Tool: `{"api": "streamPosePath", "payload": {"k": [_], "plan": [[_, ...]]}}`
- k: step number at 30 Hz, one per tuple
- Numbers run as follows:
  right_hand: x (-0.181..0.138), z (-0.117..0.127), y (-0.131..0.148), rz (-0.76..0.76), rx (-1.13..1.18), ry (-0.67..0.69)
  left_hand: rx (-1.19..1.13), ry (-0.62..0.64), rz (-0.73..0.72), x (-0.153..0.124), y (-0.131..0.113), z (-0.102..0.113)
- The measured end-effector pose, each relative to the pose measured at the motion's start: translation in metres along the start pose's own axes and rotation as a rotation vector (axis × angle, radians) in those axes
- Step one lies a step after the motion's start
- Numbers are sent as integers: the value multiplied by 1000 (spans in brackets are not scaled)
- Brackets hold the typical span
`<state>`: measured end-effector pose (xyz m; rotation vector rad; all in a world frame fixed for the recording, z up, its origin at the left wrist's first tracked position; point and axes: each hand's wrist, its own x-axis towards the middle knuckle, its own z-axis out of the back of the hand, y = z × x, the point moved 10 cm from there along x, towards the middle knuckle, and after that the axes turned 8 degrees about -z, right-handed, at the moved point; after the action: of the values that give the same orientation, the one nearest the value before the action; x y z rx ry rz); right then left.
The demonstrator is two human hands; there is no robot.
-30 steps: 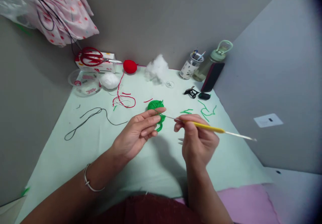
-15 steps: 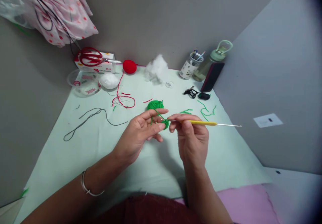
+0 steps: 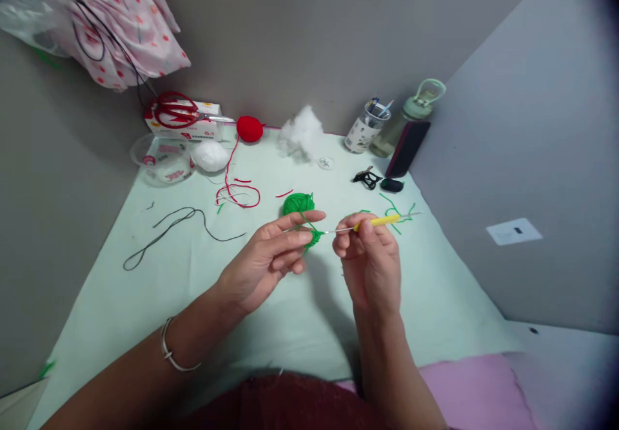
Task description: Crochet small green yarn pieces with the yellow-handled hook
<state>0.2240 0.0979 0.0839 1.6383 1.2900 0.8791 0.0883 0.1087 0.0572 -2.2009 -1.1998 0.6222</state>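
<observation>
Pinched between the thumb and fingers of my left hand (image 3: 265,253) is a small green crochet piece (image 3: 314,239), partly hidden by the thumb. A green strand runs over my raised left index finger. My right hand (image 3: 370,256) grips a crochet hook (image 3: 380,222) by its yellow handle. The hook's thin metal tip points left and meets the edge of the green piece; its other end sticks out to the right. Just beyond my left fingers lies a green yarn ball (image 3: 297,204).
Behind are a red yarn ball (image 3: 249,129), white stuffing (image 3: 302,133), a white ball (image 3: 210,156), red-handled scissors (image 3: 176,109) on a box, and plastic lids (image 3: 167,162). To the right stand a pen cup (image 3: 365,130), a bottle (image 3: 389,130) and a phone (image 3: 409,149). A dark cord (image 3: 164,230) lies left.
The hook has drawn back slightly from the green piece and its handle end has tipped up. My left thumb and the green piece have shifted a little.
</observation>
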Motion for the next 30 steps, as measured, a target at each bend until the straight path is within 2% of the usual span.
{"api": "streamPosePath", "payload": {"k": [3,8,14,17,23,30], "plan": [[-2,-7,-3,-13,20,50,63,0,-42,0,-1,0],[-13,-15,7,159,-186,74,245,-41,-173,-3,-10,2],[-10,-11,9,138,-81,66,307,-41,-198,-3,-14,3],[-12,-13,16,183,-131,60,350,-40,-220,-4,-16,4],[-32,-21,40,452,-441,14,519,-84,-281,-7,-25,8],[-56,-42,45,793,-766,91,619,-155,-336,-11,-30,8]]}}
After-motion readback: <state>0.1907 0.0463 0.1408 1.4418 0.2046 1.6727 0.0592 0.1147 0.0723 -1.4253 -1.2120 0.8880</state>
